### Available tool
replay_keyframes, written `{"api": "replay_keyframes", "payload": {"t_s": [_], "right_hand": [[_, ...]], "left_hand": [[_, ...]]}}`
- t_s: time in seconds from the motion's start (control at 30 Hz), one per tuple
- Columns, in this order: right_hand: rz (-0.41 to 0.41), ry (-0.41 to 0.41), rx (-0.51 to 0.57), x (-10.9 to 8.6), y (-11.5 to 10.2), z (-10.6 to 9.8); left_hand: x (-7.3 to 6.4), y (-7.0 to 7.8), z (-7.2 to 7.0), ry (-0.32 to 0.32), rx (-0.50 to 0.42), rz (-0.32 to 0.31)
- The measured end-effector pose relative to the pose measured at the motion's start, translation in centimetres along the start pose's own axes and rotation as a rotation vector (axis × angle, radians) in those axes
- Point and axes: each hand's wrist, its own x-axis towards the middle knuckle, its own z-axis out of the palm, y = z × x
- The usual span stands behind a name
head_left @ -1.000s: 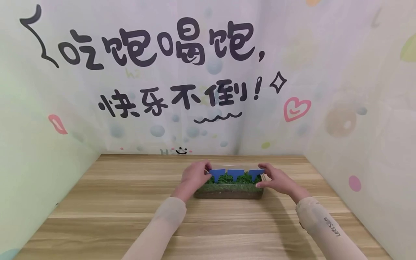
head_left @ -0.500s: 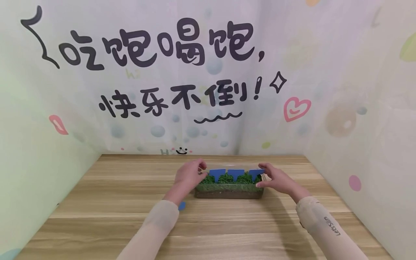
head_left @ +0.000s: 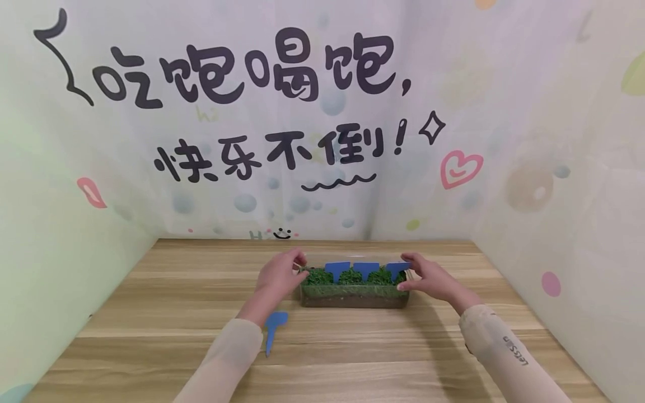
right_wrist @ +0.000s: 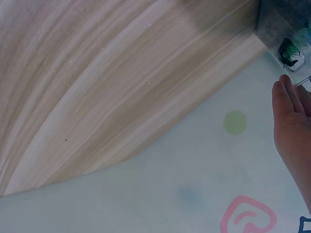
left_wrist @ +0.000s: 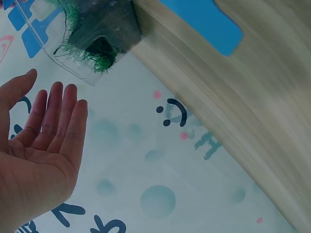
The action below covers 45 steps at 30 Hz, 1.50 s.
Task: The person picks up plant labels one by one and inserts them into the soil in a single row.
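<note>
A clear plastic planter box holds dark soil and green plants. Three blue plant labels stand upright in it, side by side. Beside the box's left end is my left hand, its fingers loosely extended; the left wrist view shows a bare palm just off the clear wall. My right hand holds the right end of the box, thumb at the front corner and fingers behind near the rightmost label. Another blue T-shaped plant label lies on the table near my left forearm.
The wood-grain table meets a printed cloth backdrop at the back, with pale side walls rising left and right. Both sleeved forearms reach in from the front edge.
My left hand has moved left from the leftmost standing label to the box's left end, uncovering the label lying on the table. My right hand and the box stay put.
</note>
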Motion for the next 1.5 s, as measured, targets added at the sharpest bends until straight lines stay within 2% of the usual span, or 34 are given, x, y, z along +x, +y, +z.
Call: {"api": "replay_keyframes", "payload": {"t_s": [0.27, 0.63, 0.83, 1.13, 1.5], "right_hand": [[0.0, 0.0, -0.004, 0.0, 0.0, -0.1], [0.002, 0.001, 0.009, 0.0, 0.1, 0.0], [-0.005, 0.004, 0.012, 0.0, 0.3, 0.1], [0.006, 0.002, 0.022, 0.1, 0.3, 0.2], [0.002, -0.001, 0.017, -0.1, -0.2, 0.1]], "left_hand": [[-0.9, -1.3, -0.4, -0.013, -0.065, -0.029], [-2.3, -2.8, -0.6, -0.064, -0.034, -0.055], [-3.3, -3.5, -0.8, -0.108, 0.025, -0.067], [-5.2, -3.9, -1.2, -0.203, 0.139, -0.145], [-6.7, -4.2, -0.6, -0.245, 0.252, -0.228]]}}
